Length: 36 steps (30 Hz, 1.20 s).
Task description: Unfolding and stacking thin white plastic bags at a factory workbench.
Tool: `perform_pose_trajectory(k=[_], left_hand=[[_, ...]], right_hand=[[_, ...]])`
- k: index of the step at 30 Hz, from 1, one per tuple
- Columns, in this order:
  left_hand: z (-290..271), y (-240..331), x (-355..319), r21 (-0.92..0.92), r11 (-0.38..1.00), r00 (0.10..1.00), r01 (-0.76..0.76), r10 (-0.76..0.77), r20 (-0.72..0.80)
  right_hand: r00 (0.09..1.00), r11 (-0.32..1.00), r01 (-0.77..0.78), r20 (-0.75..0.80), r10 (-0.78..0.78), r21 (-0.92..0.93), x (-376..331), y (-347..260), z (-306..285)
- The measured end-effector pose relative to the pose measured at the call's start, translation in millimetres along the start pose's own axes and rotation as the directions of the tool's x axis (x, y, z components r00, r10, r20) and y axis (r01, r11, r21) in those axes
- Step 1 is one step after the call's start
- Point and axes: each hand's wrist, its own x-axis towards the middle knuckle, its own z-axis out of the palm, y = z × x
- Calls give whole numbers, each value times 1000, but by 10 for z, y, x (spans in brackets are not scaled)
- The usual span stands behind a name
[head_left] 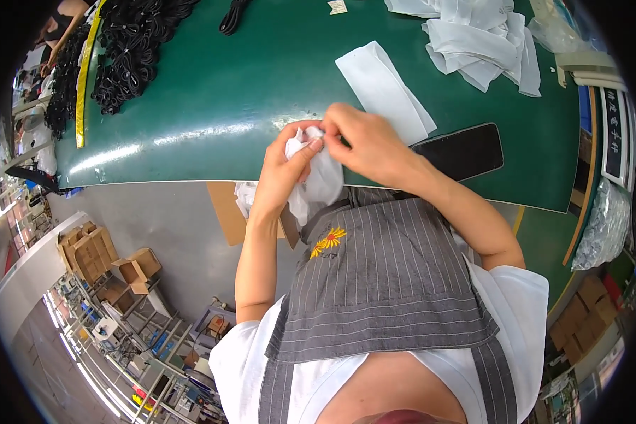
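A thin, crumpled white sheet [323,180] hangs at the table's front edge, before my apron; whether it is cloth or plastic film I cannot tell. My left hand [287,166] is closed around its upper part, thumb pressed on top. Right against it, my right hand [364,143] is closed with curled fingertips at the sheet's upper edge. What those fingertips pinch is hidden. Just beyond my right hand lies a flat, folded white sheet [385,88]. A black phone [466,150] rests beside my right wrist, partly behind the forearm.
Bundled black cables [131,60] lie at the far left of the green table [212,85], beside a yellow measuring strip [86,78]. White sheets [473,42] are piled at the far right. Below the front edge stands a cardboard box [226,212] with white material by it.
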Motion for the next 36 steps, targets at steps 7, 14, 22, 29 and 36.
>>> perform_pose_trajectory(k=[7, 14, 22, 29, 36], left_hand=[[230, 240, 28, -301, 925, 972, -232, 210, -104], [429, 431, -24, -213, 954, 975, -209, 186, -121], [482, 369, 82, -159, 920, 925, -358, 327, -192], [520, 332, 147, -260, 882, 905, -394, 322, -277], [446, 625, 174, 33, 982, 982, -188, 188, -3]], right_hand=[[987, 934, -121, -59, 148, 335, -28, -155, -568], [978, 915, -64, -156, 136, 398, -68, -89, -538], [960, 767, -58, -175, 219, 639, -46, -24, -474], [901, 828, -140, -276, 334, 544, -76, 39, -465], [949, 936, -81, -262, 178, 343, -102, 56, -528]])
